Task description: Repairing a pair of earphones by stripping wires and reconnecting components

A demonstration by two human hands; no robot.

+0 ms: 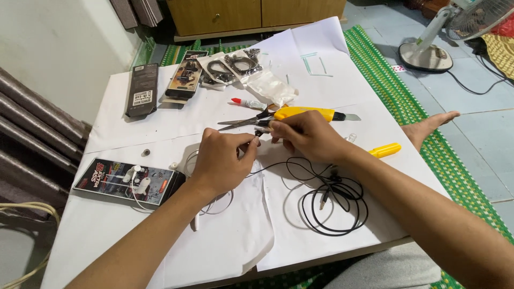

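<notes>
Head view shows my left hand [220, 160] and right hand [306, 136] close together over the white paper on the worktop [225, 246]. Both sets of fingers are pinched narrow on a thin black wire [267, 167]. It runs right and near to a loose round coil [334, 206]. Just far of my fingers lie shiny metal scissors [243, 122] and a smooth yellow cutter knife [313, 113].

Two yellow tools [310, 113] [384, 150], one scissors [243, 122], three boxes [142, 89] [185, 75] [126, 181] (flat, dark).
</notes>
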